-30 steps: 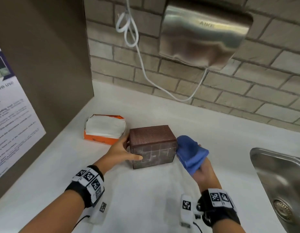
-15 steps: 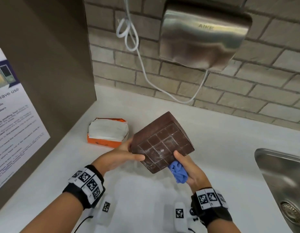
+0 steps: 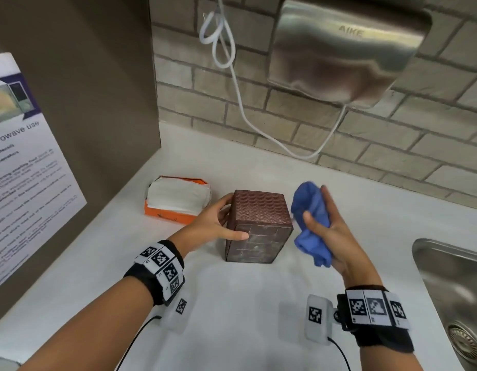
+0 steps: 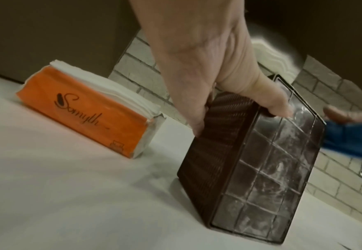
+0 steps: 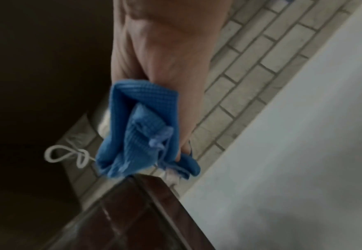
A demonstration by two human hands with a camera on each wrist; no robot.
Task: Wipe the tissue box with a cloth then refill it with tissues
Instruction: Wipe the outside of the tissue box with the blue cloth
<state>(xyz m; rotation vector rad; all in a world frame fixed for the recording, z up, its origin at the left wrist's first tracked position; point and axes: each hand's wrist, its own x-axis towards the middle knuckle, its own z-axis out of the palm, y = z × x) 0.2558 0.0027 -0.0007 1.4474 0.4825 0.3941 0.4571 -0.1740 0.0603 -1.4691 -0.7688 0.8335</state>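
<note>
The brown tissue box (image 3: pixel 258 226) (image 4: pixel 259 160) (image 5: pixel 120 218) stands on end on the white counter (image 3: pixel 232 317), its clear gridded face toward me. My left hand (image 3: pixel 218 223) (image 4: pixel 218 76) grips its upper left side, thumb on the gridded face and fingers round the far side. My right hand (image 3: pixel 331 231) (image 5: pixel 165 67) holds a bunched blue cloth (image 3: pixel 310 223) (image 4: pixel 351 143) (image 5: pixel 141 135) just right of the box, with a small gap between them. An orange pack of white tissues (image 3: pixel 175 200) (image 4: pixel 94 111) lies left of the box.
A steel sink (image 3: pixel 454 290) is sunk into the counter at the right. A metal hand dryer (image 3: pixel 344 49) hangs on the brick wall above, its white cord (image 3: pixel 245 108) drooping toward the counter. A dark panel with a poster (image 3: pixel 26 162) bounds the left.
The box was tilted up with both hands on it half a second ago; it now stands on end on the counter. My right hand with the cloth has come off it and moved right.
</note>
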